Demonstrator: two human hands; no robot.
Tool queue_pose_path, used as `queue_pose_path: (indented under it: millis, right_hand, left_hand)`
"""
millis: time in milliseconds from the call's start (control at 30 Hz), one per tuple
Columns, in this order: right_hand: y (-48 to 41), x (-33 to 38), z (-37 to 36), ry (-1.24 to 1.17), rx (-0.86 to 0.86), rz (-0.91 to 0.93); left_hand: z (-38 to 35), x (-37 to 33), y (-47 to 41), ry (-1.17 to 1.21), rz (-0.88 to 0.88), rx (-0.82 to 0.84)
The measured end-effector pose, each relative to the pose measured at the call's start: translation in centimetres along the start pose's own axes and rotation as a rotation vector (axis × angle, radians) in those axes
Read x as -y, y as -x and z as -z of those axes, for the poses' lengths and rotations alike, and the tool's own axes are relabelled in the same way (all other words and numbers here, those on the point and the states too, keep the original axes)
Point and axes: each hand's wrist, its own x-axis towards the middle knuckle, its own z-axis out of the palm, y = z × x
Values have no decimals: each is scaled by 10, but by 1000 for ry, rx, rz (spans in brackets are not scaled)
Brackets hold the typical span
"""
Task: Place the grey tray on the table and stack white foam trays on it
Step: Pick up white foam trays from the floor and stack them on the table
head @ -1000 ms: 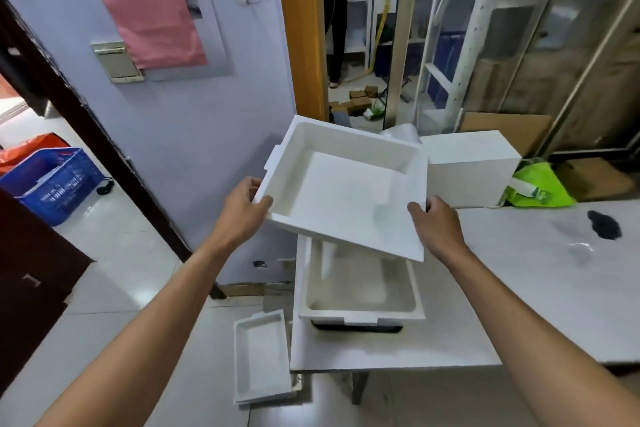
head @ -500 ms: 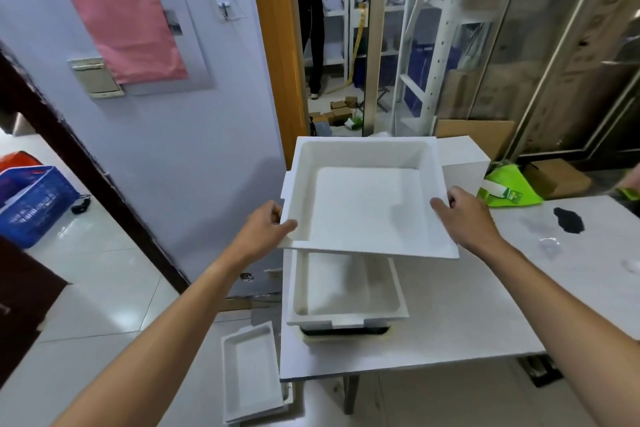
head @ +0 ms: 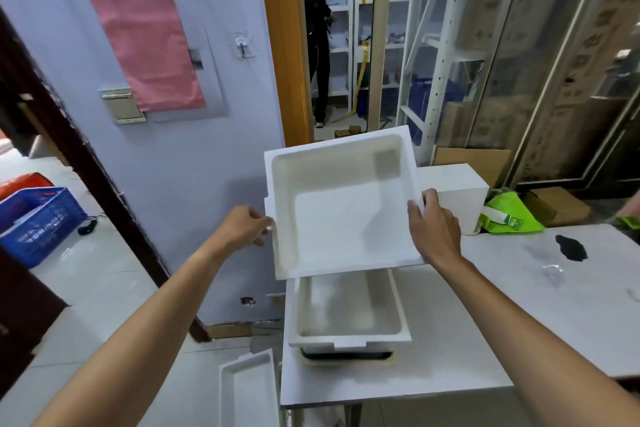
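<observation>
A white foam tray (head: 343, 208) hangs in the air, tilted with its hollow facing me, above the table's left end. My left hand (head: 242, 229) grips its left rim and my right hand (head: 434, 225) grips its right rim. Below it a second white foam tray (head: 349, 315) rests on the table (head: 485, 322). That lower tray sits on the grey tray (head: 346, 355), of which only the dark front edge shows.
A white foam box (head: 453, 191) and a green bag (head: 509, 218) stand at the table's far edge. Another foam tray (head: 247, 392) lies on the floor by the table's left corner. A blue crate (head: 38, 222) sits far left. A person stands in the doorway behind.
The held foam tray has swung from a left-tilted slant to face me more squarely and sits a little higher. My head view has lifted and shifted right.
</observation>
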Motion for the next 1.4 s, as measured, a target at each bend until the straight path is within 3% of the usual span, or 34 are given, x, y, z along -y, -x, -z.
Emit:
queue_pose_path:
  millis: [167,333,567,667,833,967,1133,1300,1400]
  right_hand:
    - [-11,7,4,81,-49,142]
    - [-13,18,5,112,-80,237]
    - [-1,41,-1,237,-122,477]
    - [2,39,-5,261,-137,501]
    - [3,29,-10,258,-144,524]
    - [-2,28,-12,150,-156,527]
    - [-3,16,-20,154,30,373]
    - [20,-9,-29,212,82,289]
    - [44,-17,-40,127,238,190]
  left_hand:
    - [12,-6,3,4,-138,-67]
    - [7,-9,14,-42,-150,-154]
    - [-13,-17,35,-69,-361,-12]
    - [-26,-11,39,-137,-390,-69]
    - [-38,1,42,-354,-293,-10]
    - [-44,10,39,-418,-200,-71]
    - [-44,24,38,-249,-43,-18]
    - [-48,51,35,-118,108,21]
    - [-47,60,30,25,193,36]
